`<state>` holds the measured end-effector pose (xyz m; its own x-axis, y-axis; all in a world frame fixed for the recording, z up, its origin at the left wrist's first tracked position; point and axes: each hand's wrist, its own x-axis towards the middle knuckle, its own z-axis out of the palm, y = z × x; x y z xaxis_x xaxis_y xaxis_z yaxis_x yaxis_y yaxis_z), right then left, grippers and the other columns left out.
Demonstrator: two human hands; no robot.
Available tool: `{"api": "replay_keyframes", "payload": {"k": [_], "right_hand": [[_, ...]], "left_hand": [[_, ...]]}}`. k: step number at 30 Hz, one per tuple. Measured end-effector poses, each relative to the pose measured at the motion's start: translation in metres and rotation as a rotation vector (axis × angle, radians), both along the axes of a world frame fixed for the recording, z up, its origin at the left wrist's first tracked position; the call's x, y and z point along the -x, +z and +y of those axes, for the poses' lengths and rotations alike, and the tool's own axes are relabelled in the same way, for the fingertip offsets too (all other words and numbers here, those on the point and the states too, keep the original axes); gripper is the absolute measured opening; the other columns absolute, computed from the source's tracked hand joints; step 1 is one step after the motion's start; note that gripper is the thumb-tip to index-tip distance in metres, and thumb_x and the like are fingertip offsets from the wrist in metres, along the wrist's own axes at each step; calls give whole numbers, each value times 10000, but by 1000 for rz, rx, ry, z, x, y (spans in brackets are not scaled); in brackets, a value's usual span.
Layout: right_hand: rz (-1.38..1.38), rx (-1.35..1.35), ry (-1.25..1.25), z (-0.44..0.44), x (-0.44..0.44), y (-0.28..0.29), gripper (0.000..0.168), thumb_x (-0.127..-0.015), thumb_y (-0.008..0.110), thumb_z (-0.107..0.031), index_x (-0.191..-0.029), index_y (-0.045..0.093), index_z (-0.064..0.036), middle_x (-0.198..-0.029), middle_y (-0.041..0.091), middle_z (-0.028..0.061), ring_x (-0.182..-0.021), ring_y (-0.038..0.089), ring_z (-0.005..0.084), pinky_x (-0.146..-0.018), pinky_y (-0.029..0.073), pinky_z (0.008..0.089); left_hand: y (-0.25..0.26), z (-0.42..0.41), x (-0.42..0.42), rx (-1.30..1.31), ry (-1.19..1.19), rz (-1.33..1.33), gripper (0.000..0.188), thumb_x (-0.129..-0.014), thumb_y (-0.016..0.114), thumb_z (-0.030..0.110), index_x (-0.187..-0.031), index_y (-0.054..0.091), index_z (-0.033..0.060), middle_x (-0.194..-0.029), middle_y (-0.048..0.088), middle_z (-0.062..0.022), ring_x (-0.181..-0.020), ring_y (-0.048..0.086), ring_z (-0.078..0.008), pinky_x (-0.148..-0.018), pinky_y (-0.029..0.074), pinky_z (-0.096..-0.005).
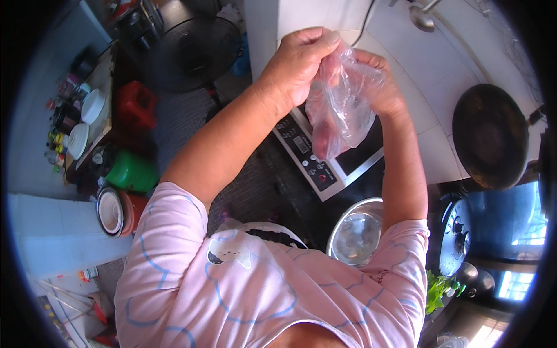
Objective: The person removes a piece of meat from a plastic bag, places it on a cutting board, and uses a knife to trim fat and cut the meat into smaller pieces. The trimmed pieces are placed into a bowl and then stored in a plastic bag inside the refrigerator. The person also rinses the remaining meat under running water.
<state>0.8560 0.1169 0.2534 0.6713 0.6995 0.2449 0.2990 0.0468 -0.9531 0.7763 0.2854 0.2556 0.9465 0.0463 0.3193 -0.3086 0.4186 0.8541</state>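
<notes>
A clear plastic bag (348, 108) hangs between my two hands, with something reddish-pink in its lower part, possibly raw meat. My left hand (304, 63) pinches the top of the bag between thumb and fingers. On the other side, my right hand (383, 87) grips the bag's upper edge, its fingers partly hidden behind the crumpled film. Below the bag is an induction cooktop (324, 174) with a control panel and a small display. A metal basin (354, 237) with a shiny, wet-looking inside stands nearer to my body, beside my right forearm.
A dark wok (489, 137) leans by the tiled wall at right, under a hanging ladle (422, 19). A pot lid (454, 237) and green leaves (437, 291) are nearer. At left are a red jug (135, 106), a green container (132, 169) and a shelf with white bowls (92, 106).
</notes>
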Motion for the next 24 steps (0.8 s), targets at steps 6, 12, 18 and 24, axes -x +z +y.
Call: {"api": "replay_keyframes", "payload": {"k": [6,12,18,24], "right_hand": [[69,-185,135,79,33,19,330,-753,799,-71,-1060,689,-19,-903,708,44,-762,671,127,-718,565,271],[176,-278,485,194,95,51,324,-774,783,-61,-1083,687,-36,-906,707,41,-749,676,121,-642,565,242],[214,-360,595,350,158,58,336,-815,717,-146,-1114,634,-16,-932,670,47,-795,666,144,-639,590,258],[466,-258,894,495,255,70,191,-841,667,-37,-1015,645,39,-872,687,124,-722,675,207,-650,574,318]], "left_hand": [[7,96,62,-183,152,-134,265,-973,577,245,-1105,634,22,-930,672,-63,-826,661,-150,-758,549,-307],[-70,225,171,-520,673,23,460,-937,615,262,-1340,492,76,-1285,525,-107,-1201,500,-191,-978,427,-334],[-169,301,291,268,365,164,708,-909,605,490,-1447,351,107,-1445,422,-77,-1314,421,-226,-1062,383,-411],[-166,363,340,702,344,46,622,-950,543,478,-1418,380,103,-1343,526,-110,-1233,512,-266,-1074,401,-444]]}}
